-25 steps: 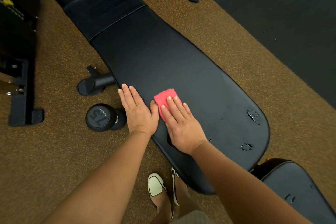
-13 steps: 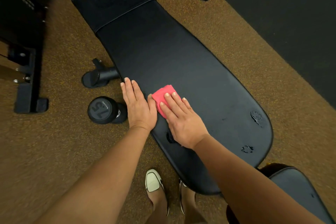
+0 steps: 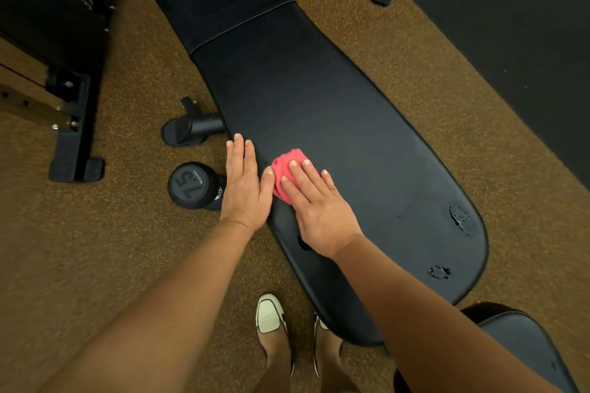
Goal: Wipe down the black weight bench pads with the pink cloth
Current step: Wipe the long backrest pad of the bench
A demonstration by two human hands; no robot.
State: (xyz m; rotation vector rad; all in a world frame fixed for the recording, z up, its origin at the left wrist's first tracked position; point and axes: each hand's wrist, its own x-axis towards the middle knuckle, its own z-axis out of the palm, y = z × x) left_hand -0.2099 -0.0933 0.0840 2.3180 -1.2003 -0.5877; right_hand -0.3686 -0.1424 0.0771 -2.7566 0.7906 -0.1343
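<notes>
- Currently, the right hand (image 3: 319, 210) presses the bunched pink cloth (image 3: 289, 163) with straight fingers onto the long bench pad (image 3: 319, 89), near its left edge.
- Left hand (image 3: 245, 188) lies flat on that edge, thumb touching the cloth.
- Dumbbell (image 3: 191, 185) marked 15 sits beside it.

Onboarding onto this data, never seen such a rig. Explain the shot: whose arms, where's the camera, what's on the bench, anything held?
No robot: these are a person's bare arms, filmed by one wide-angle camera on their head, looking forward and down. The black bench pad runs across the frame. The right hand presses a pink cloth onto it with straight fingers; the left hand rests flat on the pad's edge beside it. Nothing is gripped. A dumbbell lies on the floor; a second pad shows bottom right.
</notes>
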